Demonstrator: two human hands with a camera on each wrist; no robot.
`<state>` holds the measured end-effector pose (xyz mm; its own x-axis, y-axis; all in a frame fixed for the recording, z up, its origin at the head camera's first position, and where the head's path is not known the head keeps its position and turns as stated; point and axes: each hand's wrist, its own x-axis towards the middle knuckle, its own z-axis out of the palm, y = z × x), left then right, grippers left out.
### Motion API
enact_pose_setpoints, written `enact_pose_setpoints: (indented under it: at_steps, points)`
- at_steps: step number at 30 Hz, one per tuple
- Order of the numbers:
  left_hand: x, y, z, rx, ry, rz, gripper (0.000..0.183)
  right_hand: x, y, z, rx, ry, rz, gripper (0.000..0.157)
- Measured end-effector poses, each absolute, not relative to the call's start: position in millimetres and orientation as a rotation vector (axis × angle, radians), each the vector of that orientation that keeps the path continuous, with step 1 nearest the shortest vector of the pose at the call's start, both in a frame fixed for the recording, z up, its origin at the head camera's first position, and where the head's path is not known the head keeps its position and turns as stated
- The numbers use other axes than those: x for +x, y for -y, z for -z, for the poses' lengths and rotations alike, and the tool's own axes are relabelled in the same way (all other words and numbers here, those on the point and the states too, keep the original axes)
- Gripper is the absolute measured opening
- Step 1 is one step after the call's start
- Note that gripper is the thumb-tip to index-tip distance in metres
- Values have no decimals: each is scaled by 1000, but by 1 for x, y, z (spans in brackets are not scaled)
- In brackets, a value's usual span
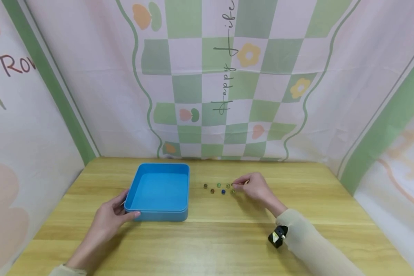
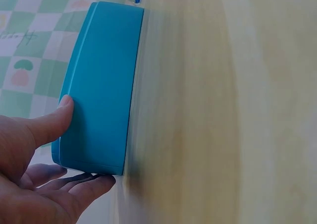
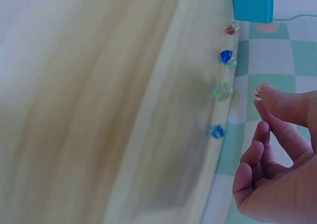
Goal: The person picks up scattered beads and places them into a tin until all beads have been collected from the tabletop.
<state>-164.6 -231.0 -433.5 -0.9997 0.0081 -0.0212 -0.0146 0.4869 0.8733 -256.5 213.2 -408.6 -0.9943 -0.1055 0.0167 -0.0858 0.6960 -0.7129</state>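
My left hand [image 1: 107, 219] grips the near left corner of a square blue open-topped box [image 1: 160, 216]. In the left wrist view the thumb lies on the box's front wall and the other fingers sit round its side, low by the table. To the right of the box, my right hand [image 1: 257, 188] pinches a small glass marble [image 3: 258, 92] with reddish and white swirls between thumb and index finger. The hand holds it above the table, beside a loose group of several marbles, among them a dark blue marble [image 1: 223, 192] and a green marble [image 1: 219, 185].
The box and marbles stand on a wood-grain table [image 1: 214, 249]. A patterned cloth [image 1: 224, 88] hangs behind its far edge, and more cloth [image 1: 31, 153] flanks the left side. A small black device [image 1: 278, 236] is worn at the right wrist.
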Motion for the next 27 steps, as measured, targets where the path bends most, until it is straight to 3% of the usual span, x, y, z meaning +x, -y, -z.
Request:
enact_pose_setpoints:
  at_steps: [27]
  points:
    - [-165,232,436,-13,-2686,-1609,86,-271,-164,389,-212,-2828,1276,12]
